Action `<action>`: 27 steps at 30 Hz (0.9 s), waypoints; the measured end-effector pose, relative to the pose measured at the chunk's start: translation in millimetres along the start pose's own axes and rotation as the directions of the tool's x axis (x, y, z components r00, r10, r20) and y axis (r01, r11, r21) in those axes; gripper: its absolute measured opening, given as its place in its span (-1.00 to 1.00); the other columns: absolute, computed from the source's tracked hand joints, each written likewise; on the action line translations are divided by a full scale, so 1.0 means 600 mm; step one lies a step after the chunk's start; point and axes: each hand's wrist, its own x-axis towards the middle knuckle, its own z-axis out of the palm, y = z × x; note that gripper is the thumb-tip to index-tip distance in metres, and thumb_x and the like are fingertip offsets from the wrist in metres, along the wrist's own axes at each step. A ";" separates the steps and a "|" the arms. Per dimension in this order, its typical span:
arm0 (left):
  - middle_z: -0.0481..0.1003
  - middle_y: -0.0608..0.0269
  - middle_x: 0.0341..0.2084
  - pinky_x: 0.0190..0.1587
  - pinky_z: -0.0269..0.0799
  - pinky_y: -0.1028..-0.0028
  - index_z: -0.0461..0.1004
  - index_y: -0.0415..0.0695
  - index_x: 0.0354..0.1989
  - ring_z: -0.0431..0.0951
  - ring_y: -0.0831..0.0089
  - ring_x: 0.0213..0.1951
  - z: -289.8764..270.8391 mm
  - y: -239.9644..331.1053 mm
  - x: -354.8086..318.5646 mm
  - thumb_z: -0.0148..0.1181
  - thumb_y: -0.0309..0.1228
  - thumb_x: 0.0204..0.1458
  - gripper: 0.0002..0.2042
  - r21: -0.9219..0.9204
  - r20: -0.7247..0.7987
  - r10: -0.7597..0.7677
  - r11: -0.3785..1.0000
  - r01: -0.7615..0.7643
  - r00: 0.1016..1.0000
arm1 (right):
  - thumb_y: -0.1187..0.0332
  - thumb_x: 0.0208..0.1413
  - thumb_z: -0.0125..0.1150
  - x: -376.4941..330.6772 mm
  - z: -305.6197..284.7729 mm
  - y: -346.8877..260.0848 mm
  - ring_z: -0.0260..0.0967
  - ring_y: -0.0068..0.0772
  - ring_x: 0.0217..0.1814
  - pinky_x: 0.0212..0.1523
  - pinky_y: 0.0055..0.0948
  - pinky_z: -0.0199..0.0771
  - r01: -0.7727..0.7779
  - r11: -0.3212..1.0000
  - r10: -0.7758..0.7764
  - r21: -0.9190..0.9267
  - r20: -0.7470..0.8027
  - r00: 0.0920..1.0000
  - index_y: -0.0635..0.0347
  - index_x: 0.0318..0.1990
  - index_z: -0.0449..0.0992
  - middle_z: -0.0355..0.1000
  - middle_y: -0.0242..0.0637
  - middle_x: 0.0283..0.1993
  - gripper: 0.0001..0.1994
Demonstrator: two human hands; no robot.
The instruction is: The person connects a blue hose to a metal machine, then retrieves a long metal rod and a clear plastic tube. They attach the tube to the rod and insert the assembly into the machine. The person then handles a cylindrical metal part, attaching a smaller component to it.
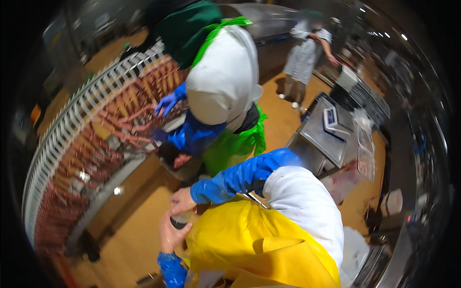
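Note:
My left hand point(172, 234) and my right hand point(182, 200) are bare and close together in front of my yellow apron point(254, 235). Between them is a small grey cylindrical thing point(180, 219) with a dark end, its exact kind unclear. The left fingers curl round it from below, while the right fingers close over its top. Blue sleeve covers reach down both forearms.
A curved metal conveyor point(62, 125) at left carries many reddish, sausage-like meat strips point(105, 139). Beside it a co-worker in a white hood point(211, 96) and green apron reaches over the meat with blue gloves. Right stands a steel table point(312, 127) with a scale point(334, 122); another person stands behind.

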 end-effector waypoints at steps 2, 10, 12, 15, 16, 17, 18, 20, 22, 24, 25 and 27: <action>0.64 0.01 -0.22 -0.05 0.60 0.23 0.51 -0.18 -0.01 0.68 0.16 -0.14 -0.002 0.002 0.011 0.59 -0.28 -0.18 -0.46 -0.162 0.005 -0.017 0.987 0.018 1.000 | -0.03 0.15 0.38 0.068 -0.008 0.099 0.57 -0.17 -0.03 0.00 -0.24 0.59 0.397 0.888 -0.436 -0.232 -0.150 0.888 0.21 0.04 0.55 0.56 -0.10 0.01 -0.49; 0.56 0.16 0.00 0.21 0.50 0.38 0.35 -0.20 0.25 0.57 0.46 0.07 -0.086 0.060 0.069 0.59 -0.52 -0.08 -0.31 -0.550 -0.434 -0.212 0.832 -0.071 0.875 | 0.27 0.14 0.13 0.073 -0.114 0.146 0.63 -0.16 -0.14 -0.16 -0.28 0.66 0.115 0.592 -0.413 0.798 0.177 0.893 0.21 0.22 0.45 0.60 -0.05 -0.06 -0.51; 0.50 0.08 0.11 0.22 0.50 0.35 0.30 -0.23 0.26 0.55 0.38 0.14 -0.039 0.130 0.082 0.65 -0.56 -0.16 -0.21 -0.524 -0.584 -0.142 0.818 -0.237 0.799 | 0.18 0.20 0.12 0.018 -0.080 0.119 0.63 -0.06 -0.09 -0.11 -0.18 0.67 0.204 0.531 -0.516 0.822 0.123 0.847 0.22 0.40 0.28 0.58 0.05 0.00 -0.37; 0.43 0.04 0.18 0.26 0.48 0.30 0.28 -0.23 0.27 0.51 0.33 0.19 0.026 0.165 0.082 0.69 -0.50 -0.21 -0.17 -0.372 -0.688 -0.076 0.891 -0.261 0.721 | -0.08 0.32 0.05 0.031 -0.077 0.153 0.61 0.12 -0.06 -0.13 0.03 0.67 0.014 0.450 -0.680 0.893 0.332 0.654 0.21 0.41 0.31 0.53 0.13 0.12 -0.33; 0.43 0.04 0.19 0.26 0.48 0.29 0.27 -0.24 0.27 0.50 0.32 0.20 0.013 0.145 0.094 0.69 -0.49 -0.21 -0.16 -0.266 -0.690 -0.028 0.939 -0.217 0.723 | -0.12 0.33 0.04 0.065 -0.072 0.138 0.61 0.15 -0.06 -0.14 0.06 0.67 -0.106 0.390 -0.731 0.915 0.377 0.569 0.21 0.41 0.31 0.52 0.13 0.15 -0.31; 0.42 0.04 0.19 0.27 0.47 0.27 0.27 -0.24 0.28 0.49 0.31 0.21 -0.003 0.124 0.104 0.70 -0.48 -0.21 -0.14 -0.155 -0.683 0.023 0.972 -0.175 0.730 | -0.27 0.36 -0.04 0.082 -0.080 0.127 0.61 0.19 -0.08 -0.17 0.11 0.68 -0.122 0.341 -0.622 0.932 0.321 0.714 0.20 0.40 0.33 0.50 0.13 0.18 -0.25; 0.42 0.04 0.18 0.27 0.47 0.27 0.26 -0.25 0.29 0.50 0.29 0.20 -0.011 0.116 0.102 0.70 -0.46 -0.21 -0.13 -0.125 -0.641 -0.021 0.989 -0.077 0.767 | -0.33 0.39 -0.11 0.102 -0.077 0.126 0.62 0.13 -0.11 -0.19 0.06 0.71 -0.154 0.295 -0.630 0.943 0.313 0.711 0.17 0.44 0.29 0.51 0.10 0.20 -0.22; 0.42 0.04 0.17 0.26 0.47 0.28 0.23 -0.25 0.32 0.51 0.26 0.20 -0.017 0.124 0.092 0.71 -0.42 -0.21 -0.09 -0.053 -0.561 -0.116 0.993 0.105 0.820 | -0.31 0.42 -0.14 0.099 -0.093 0.120 0.63 0.04 -0.10 -0.20 -0.01 0.72 -0.070 0.415 -0.488 0.907 0.287 0.824 0.08 0.53 0.17 0.49 0.03 0.24 -0.22; 0.41 0.04 0.21 0.29 0.42 0.32 0.19 -0.26 0.39 0.45 0.22 0.27 0.004 0.116 0.070 0.57 -0.36 0.02 -0.20 -0.547 -0.513 -0.365 0.836 0.032 0.777 | -0.14 0.44 0.01 0.099 -0.107 0.096 0.63 -0.11 -0.11 -0.14 -0.12 0.71 0.119 0.498 -0.575 0.859 0.225 0.787 0.05 0.58 0.07 0.47 -0.10 0.24 -0.27; 0.41 0.05 0.21 0.32 0.37 0.32 0.17 -0.27 0.41 0.38 0.21 0.33 0.020 0.111 0.054 0.49 -0.36 0.10 -0.23 -0.858 -0.447 -0.568 0.491 -0.151 0.691 | 0.02 0.44 0.16 0.091 -0.122 0.070 0.63 -0.21 -0.12 -0.08 -0.23 0.69 0.276 0.574 -0.625 0.771 0.195 0.756 0.04 0.60 0.02 0.46 -0.20 0.22 -0.27; 0.43 0.05 0.22 0.34 0.34 0.31 0.15 -0.27 0.43 0.40 0.24 0.32 0.026 0.095 0.051 0.29 -0.29 0.23 -0.33 -0.841 -0.435 -0.540 0.530 -0.110 0.721 | 0.15 0.39 0.26 0.089 -0.126 0.057 0.56 -0.33 -0.03 0.00 -0.26 0.65 0.387 0.636 -0.623 0.668 0.148 0.768 0.05 0.58 0.05 0.45 -0.26 0.19 -0.27; 0.45 0.05 0.24 0.39 0.29 0.25 0.19 -0.24 0.43 0.43 0.24 0.31 0.054 0.039 0.037 -0.09 -0.04 0.41 -0.41 -0.594 -0.463 -0.402 0.802 0.060 0.790 | 0.31 0.30 0.40 0.080 -0.131 0.031 0.44 -0.47 0.13 0.17 -0.34 0.53 0.619 0.700 -0.683 0.356 0.078 0.726 0.07 0.56 0.13 0.43 -0.33 0.16 -0.25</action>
